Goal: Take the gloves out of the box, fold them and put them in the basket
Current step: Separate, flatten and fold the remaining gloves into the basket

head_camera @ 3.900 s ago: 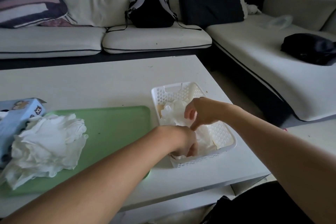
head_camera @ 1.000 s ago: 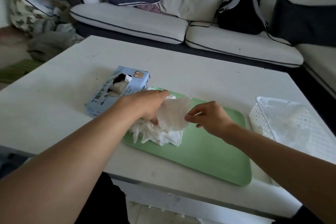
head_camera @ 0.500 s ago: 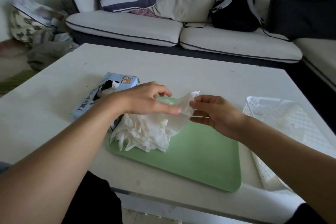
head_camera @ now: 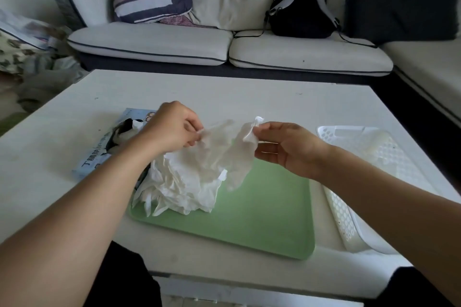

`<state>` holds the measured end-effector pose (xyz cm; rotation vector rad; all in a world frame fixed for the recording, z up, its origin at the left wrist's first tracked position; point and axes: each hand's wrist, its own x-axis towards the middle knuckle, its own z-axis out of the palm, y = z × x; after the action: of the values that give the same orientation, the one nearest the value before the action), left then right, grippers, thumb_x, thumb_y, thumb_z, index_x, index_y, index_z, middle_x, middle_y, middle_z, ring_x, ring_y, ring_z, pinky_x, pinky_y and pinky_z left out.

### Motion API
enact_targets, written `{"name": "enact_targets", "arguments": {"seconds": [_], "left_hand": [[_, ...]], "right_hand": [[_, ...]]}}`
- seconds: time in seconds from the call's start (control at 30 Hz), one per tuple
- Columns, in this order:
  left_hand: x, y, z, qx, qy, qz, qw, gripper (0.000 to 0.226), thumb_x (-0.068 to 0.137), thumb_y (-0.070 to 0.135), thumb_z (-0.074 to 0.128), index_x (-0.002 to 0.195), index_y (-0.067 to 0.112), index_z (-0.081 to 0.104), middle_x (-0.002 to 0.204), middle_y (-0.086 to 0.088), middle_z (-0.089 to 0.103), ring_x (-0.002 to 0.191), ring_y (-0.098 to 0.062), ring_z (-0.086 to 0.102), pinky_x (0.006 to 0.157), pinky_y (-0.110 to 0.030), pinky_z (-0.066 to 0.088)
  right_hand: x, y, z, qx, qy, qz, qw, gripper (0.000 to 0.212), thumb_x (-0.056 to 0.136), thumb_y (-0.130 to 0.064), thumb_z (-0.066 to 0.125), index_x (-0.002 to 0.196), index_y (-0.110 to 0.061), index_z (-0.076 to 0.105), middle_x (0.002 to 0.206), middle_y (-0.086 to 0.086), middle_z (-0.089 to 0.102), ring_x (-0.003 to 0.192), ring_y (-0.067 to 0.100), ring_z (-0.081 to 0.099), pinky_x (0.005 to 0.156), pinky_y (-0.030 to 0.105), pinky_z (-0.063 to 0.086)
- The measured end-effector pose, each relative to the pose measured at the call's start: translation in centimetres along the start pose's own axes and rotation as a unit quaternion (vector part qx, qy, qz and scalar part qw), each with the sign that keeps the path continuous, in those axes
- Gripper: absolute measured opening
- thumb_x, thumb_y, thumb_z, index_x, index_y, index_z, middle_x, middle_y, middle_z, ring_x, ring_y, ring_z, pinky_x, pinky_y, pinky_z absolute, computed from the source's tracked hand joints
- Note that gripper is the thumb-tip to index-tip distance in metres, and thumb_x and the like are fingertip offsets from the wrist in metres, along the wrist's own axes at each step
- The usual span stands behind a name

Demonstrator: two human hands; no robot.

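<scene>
A thin translucent white glove (head_camera: 234,154) hangs stretched between my two hands above the green tray (head_camera: 262,212). My left hand (head_camera: 172,127) pinches one edge of it, and my right hand (head_camera: 287,147) pinches the cuff end between thumb and forefinger. Under the glove a loose pile of white gloves (head_camera: 182,187) lies on the tray's left part. The light blue glove box (head_camera: 109,144) lies behind my left forearm, its opening torn and partly hidden. The white perforated basket (head_camera: 349,132) stands to the right of the tray, with pale folded gloves inside.
Everything sits on a white low table (head_camera: 249,92). A white sofa (head_camera: 224,47) with cushions and a black backpack (head_camera: 299,12) runs behind and along the right. Clutter lies on the floor at the far left.
My hands moved from the basket to the pile, picked one glove off it, and now lift it and draw it apart. The view has shifted left.
</scene>
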<state>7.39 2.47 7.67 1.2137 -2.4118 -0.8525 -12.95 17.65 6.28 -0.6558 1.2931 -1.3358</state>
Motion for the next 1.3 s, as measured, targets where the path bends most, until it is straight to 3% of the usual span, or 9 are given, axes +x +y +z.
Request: {"name": "enact_targets", "arguments": {"seconds": [0.37, 0.47, 0.6, 0.7, 0.8, 0.9, 1.0, 1.13, 1.3], "left_hand": [[-0.7, -2.9, -2.5, 0.273, 0.076, -0.088, 0.955, 0.039, 0.08, 0.033, 0.074, 0.118, 0.025, 0.067, 0.12, -0.006, 0.061, 0.105, -0.032, 0.058, 0.079, -0.033, 0.042], [-1.8, -0.2, -1.6, 0.128, 0.071, 0.021, 0.989, 0.061, 0.073, 0.063, 0.07, 0.122, 0.026, 0.067, 0.124, 0.005, 0.059, 0.116, -0.019, 0.057, 0.091, -0.035, 0.046], [-4.0, 4.7, 1.9, -0.219, -0.191, 0.102, 0.951, 0.08, 0.067, 0.059, 0.082, 0.134, 0.022, 0.058, 0.129, 0.012, 0.067, 0.119, -0.003, 0.063, 0.1, -0.026, 0.052], [-4.1, 6.5, 5.3, -0.276, -0.108, 0.12, 0.947, 0.034, 0.087, 0.015, 0.078, 0.119, 0.02, 0.067, 0.104, 0.008, 0.075, 0.1, -0.008, 0.071, 0.091, -0.028, 0.056], [-3.2, 6.8, 5.7, -0.335, -0.049, 0.044, 0.94, 0.012, 0.096, 0.011, 0.066, 0.102, 0.017, 0.075, 0.102, -0.011, 0.076, 0.091, -0.018, 0.068, 0.09, -0.043, 0.055], [-2.6, 7.2, 4.7, -0.404, -0.085, -0.011, 0.911, 0.016, 0.102, 0.015, 0.058, 0.102, 0.014, 0.074, 0.11, -0.016, 0.074, 0.095, -0.027, 0.07, 0.093, -0.044, 0.054], [-2.6, 7.4, 4.4, -0.386, -0.142, 0.015, 0.911, 0.02, 0.098, 0.018, 0.065, 0.107, 0.002, 0.072, 0.106, -0.018, 0.075, 0.095, -0.029, 0.071, 0.089, -0.041, 0.056], [-2.4, 7.0, 4.7, -0.349, -0.121, 0.034, 0.929, 0.002, 0.086, 0.013, 0.078, 0.088, 0.013, 0.077, 0.09, -0.008, 0.075, 0.086, -0.022, 0.071, 0.083, -0.036, 0.053], [-2.3, 7.0, 3.6, -0.411, -0.157, -0.022, 0.898, 0.044, 0.07, 0.022, 0.082, 0.108, 0.004, 0.072, 0.103, -0.014, 0.077, 0.097, -0.03, 0.075, 0.083, -0.037, 0.062]], "right_hand": [[-1.5, -3.7, -2.0, 0.063, -0.009, -0.051, 0.997, 0.019, 0.1, -0.016, 0.052, 0.114, -0.008, 0.062, 0.105, 0.01, 0.07, 0.087, 0.021, 0.07, 0.084, 0.033, 0.059], [-2.0, -3.6, -1.1, 0.062, -0.001, -0.068, 0.996, 0.015, 0.095, -0.012, 0.058, 0.106, -0.005, 0.066, 0.101, 0.01, 0.07, 0.085, 0.02, 0.071, 0.081, 0.03, 0.06], [-2.3, -2.3, 0.5, 0.041, -0.025, -0.084, 0.995, 0.022, 0.096, -0.008, 0.057, 0.11, 0.006, 0.066, 0.107, 0.02, 0.07, 0.097, 0.026, 0.07, 0.085, 0.031, 0.059], [-3.2, -2.0, 0.7, -0.028, -0.096, -0.06, 0.993, 0.028, 0.098, -0.007, 0.054, 0.12, 0.008, 0.063, 0.115, 0.024, 0.068, 0.103, 0.029, 0.069, 0.09, 0.035, 0.058], [-3.6, -3.5, -0.6, -0.186, -0.003, -0.136, 0.973, 0.021, 0.092, -0.002, 0.065, 0.113, -0.002, 0.069, 0.109, 0.014, 0.074, 0.095, 0.023, 0.071, 0.085, 0.039, 0.059], [-3.2, -4.3, -2.5, -0.246, 0.072, -0.162, 0.953, 0.037, 0.081, -0.02, 0.082, 0.115, -0.013, 0.068, 0.111, 0.002, 0.073, 0.098, 0.013, 0.07, 0.085, 0.038, 0.056], [-3.4, -3.3, -2.7, -0.216, -0.066, -0.051, 0.973, 0.053, 0.079, -0.034, 0.079, 0.125, -0.011, 0.065, 0.122, 0.007, 0.07, 0.115, 0.021, 0.066, 0.1, 0.038, 0.051], [-3.0, -2.7, -1.7, -0.16, -0.054, -0.056, 0.984, 0.039, 0.086, -0.019, 0.074, 0.116, 0.004, 0.068, 0.112, 0.015, 0.073, 0.103, 0.029, 0.07, 0.089, 0.034, 0.056], [-3.4, -4.0, -2.2, -0.116, -0.12, -0.005, 0.986, 0.034, 0.09, -0.011, 0.065, 0.122, 0.004, 0.065, 0.117, 0.017, 0.07, 0.107, 0.029, 0.069, 0.089, 0.035, 0.056]]}}
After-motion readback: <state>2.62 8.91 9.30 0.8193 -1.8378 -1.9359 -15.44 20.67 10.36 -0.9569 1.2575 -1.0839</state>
